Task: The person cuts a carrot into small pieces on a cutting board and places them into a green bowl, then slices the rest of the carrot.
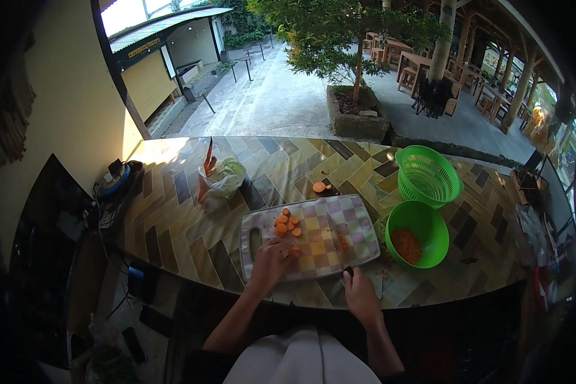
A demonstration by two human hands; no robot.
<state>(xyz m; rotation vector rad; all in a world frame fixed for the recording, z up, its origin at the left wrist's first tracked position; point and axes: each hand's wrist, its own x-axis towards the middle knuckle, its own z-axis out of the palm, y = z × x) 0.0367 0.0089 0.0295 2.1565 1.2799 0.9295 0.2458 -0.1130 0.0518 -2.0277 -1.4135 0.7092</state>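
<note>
A checkered cutting board (358,246) lies on the tiled table. Several orange carrot slices (281,228) are grouped on its left half. My left hand (272,259) is over the board's lower left, its fingertips pressed together at a carrot piece (294,251). At the board's lower right edge my right hand (362,291) is closed around the black handle of a knife (348,271). The knife's blade is hard to make out over the board. Small orange bits (344,242) lie on the board's right part.
Right of the board, a green bowl (440,238) holds chopped orange pieces, with a green colander (429,173) behind it. A plastic bag with a pale green vegetable (226,177) sits at the back left. A carrot end (319,187) lies beyond the board.
</note>
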